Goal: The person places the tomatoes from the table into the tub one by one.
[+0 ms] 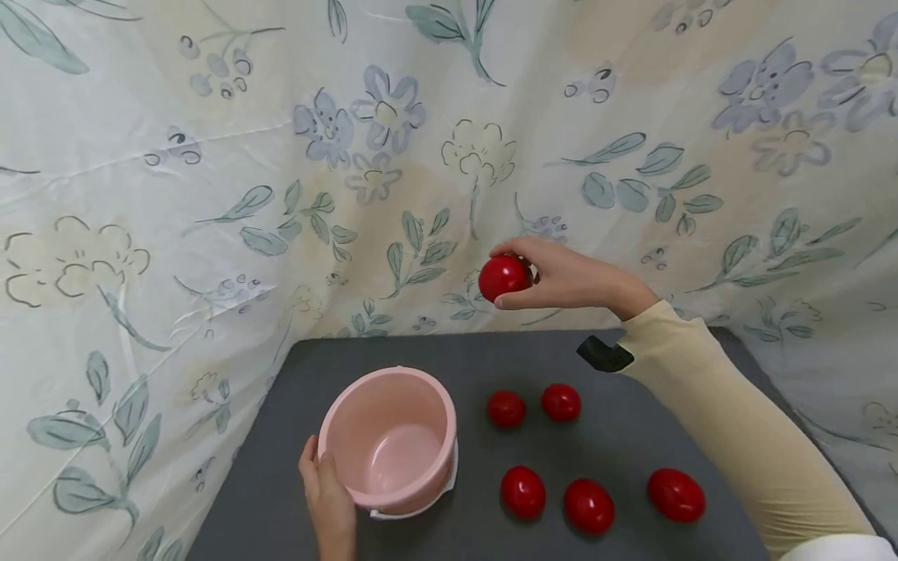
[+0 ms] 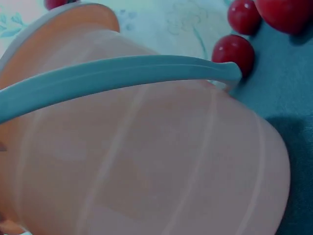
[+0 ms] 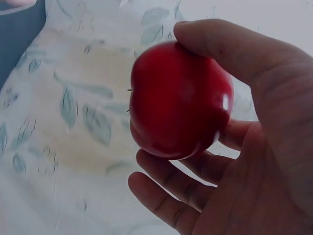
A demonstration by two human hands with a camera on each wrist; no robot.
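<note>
Above the back edge of the grey table [image 1: 617, 444], I hold a red tomato [image 1: 503, 276] in my right hand [image 1: 561, 276], thumb over it and fingers curled beneath. My left hand [image 1: 328, 499] rests against the near left side of the pink bowl [image 1: 393, 436], fingers curved to its wall. Five more tomatoes [image 1: 588, 505] lie right of the bowl, well apart from it.

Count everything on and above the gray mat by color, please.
Red tomatoes: 6, one held in the right hand, five on the mat
Pink bucket: 1, left hand on it
Total: 7
</note>
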